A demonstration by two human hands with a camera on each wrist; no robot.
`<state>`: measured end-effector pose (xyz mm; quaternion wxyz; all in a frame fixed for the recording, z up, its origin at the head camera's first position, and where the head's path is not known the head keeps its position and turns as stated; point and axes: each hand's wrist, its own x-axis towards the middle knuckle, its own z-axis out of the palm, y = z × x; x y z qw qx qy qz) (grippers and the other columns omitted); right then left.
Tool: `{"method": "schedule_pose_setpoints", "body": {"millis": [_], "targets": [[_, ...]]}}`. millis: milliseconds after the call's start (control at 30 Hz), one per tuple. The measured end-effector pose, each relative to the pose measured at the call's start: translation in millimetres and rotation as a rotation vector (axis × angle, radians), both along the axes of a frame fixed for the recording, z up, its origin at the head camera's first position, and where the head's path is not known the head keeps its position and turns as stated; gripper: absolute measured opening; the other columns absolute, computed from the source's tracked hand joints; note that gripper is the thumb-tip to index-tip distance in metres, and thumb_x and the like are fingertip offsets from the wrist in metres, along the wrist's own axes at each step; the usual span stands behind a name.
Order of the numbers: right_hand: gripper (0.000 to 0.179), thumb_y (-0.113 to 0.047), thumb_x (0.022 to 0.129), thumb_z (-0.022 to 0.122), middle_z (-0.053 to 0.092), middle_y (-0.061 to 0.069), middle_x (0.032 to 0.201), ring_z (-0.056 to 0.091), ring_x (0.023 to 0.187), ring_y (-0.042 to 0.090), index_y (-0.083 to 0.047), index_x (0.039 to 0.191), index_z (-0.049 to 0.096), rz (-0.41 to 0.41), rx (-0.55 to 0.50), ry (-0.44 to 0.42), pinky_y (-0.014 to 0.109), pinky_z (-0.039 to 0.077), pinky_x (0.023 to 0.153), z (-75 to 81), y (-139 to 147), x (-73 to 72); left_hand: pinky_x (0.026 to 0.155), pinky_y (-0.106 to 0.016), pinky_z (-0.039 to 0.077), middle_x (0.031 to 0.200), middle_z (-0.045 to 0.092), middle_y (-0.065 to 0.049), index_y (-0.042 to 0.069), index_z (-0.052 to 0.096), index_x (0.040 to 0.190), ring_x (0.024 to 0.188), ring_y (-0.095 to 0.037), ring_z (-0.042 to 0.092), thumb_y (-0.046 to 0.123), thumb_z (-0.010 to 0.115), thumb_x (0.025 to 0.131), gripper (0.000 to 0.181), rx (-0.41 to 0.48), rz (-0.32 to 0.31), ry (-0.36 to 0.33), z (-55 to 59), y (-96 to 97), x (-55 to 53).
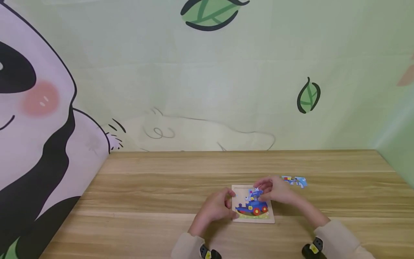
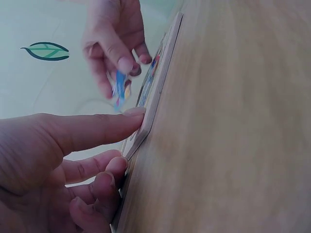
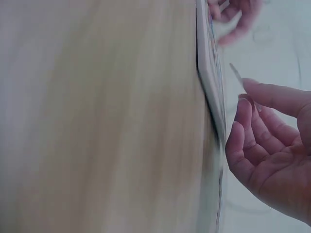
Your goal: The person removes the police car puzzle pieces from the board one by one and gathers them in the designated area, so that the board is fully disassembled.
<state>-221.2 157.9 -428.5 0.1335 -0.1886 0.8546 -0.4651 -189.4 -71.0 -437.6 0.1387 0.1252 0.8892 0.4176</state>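
I am pinching a small blue puzzle piece [image 1: 256, 194] with my right hand [image 1: 275, 190], just above the square wooden puzzle board [image 1: 270, 218]. My left hand [image 1: 215, 208] is steadying the board's edge with straight fingers. I judge the fitting step is underway; next it needs aligning and pressing down.

Blue puzzle piece [image 1: 255, 194] above square wooden puzzle board [image 1: 270, 218], lying flat.

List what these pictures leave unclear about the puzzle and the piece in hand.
- Puzzle piece: head view, right hand covers it; left wrist view, only a blurred edge shows.
- Puzzle board: both wrist views show it edge-on, picture unreadable.
- Loose pieces: head view, too small to count.
- Left hand: hides the board's left edge.
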Motion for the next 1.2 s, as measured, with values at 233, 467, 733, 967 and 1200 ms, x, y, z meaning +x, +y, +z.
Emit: {"method": "schedule_pose_setpoints", "body": {"millis": [233,467,733,967,1200], "targets": [[0.041,-0.005,0.071,0.074,0.061,0.012,0.092,0.057,0.083,0.02,0.009,0.105,0.058,-0.11,-0.011,-0.009,0.025,0.049,0.068,-1.1,44,-1.6,0.054,-0.025,0.038,0.069,0.05,0.0,0.007,0.055,0.108,0.059,-0.013,0.045,0.009,0.081,0.065,0.051,0.0,0.01,-0.014,0.9,0.1,1.2],[0.039,-0.005,0.069,0.075,0.061,0.011,0.09,0.057,0.082,0.02,0.008,0.102,0.059,-0.116,0.039,0.02,0.024,0.048,0.068,-4.9,61,-2.2,0.054,-0.024,0.038,0.07,0.05,-0.001,0.007,0.055,0.108,0.06,-0.014,0.046,0.008,0.081,0.064,0.051,0.01,0.023,-0.021,0.9,-0.7,2.6],[0.037,-0.006,0.065,0.077,0.057,0.007,0.082,0.049,0.071,0.016,0.004,0.097,0.063,-0.104,0.09,0.051,0.023,0.043,0.06,-7.3,62,-2.7,0.055,-0.025,0.039,0.07,0.05,-0.002,0.008,0.055,0.108,0.061,-0.014,0.046,0.008,0.081,0.064,0.051,0.009,0.026,-0.021,0.4,-0.1,3.3],[0.032,-0.005,0.065,0.077,0.055,0.004,0.078,0.046,0.065,0.013,0.004,0.092,0.065,-0.085,0.122,0.099,0.022,0.04,0.056,-10.4,58,-4.0,0.055,-0.026,0.039,0.071,0.05,-0.001,0.008,0.055,0.109,0.061,-0.015,0.046,0.008,0.081,0.065,0.05,0.018,0.024,-0.034,0.7,0.7,1.9],[0.032,-0.007,0.065,0.076,0.054,0.004,0.078,0.045,0.067,0.015,0.004,0.093,0.065,-0.089,0.157,0.088,0.022,0.04,0.057,-9.5,57,-5.0,0.054,-0.025,0.039,0.071,0.05,-0.002,0.007,0.055,0.108,0.06,-0.014,0.046,0.008,0.08,0.065,0.05,0.02,0.022,-0.032,2.2,0.8,1.8]]}}
